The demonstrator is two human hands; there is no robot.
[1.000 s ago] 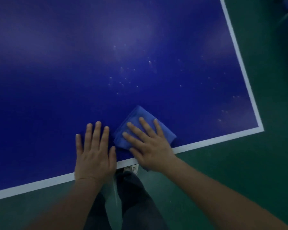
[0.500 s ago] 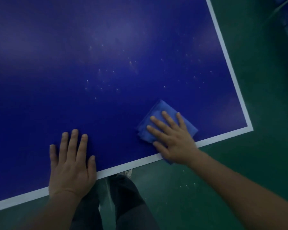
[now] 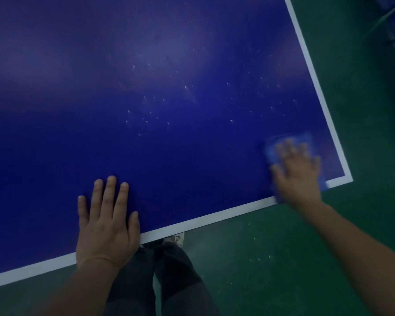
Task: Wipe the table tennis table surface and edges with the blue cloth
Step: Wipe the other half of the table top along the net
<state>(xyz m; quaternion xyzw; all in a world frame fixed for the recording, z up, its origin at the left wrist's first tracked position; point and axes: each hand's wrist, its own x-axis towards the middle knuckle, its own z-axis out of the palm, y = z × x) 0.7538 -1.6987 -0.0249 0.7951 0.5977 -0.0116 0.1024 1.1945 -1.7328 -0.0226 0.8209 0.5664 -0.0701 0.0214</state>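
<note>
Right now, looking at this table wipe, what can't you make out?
Head view only:
- blue cloth: motion-blurred, mostly under the right hand; its folds are unclear.
- table: far and left parts cut off by the frame.
- white specks: too small to identify.
- Table under the left hand: hidden.

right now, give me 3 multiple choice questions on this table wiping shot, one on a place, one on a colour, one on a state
1. Where is the blue cloth?
A. near the table's right corner
B. on the floor
C. under the left hand

2. What colour is the table's border line?
A. yellow
B. white
C. red

3. How does the left hand lie?
A. in a fist
B. pinching the cloth
C. flat on the table

Key: 1 A, the right hand presses it there. 2 B, the edge stripe is white. 3 C, its fingers are straight on the table.
</note>
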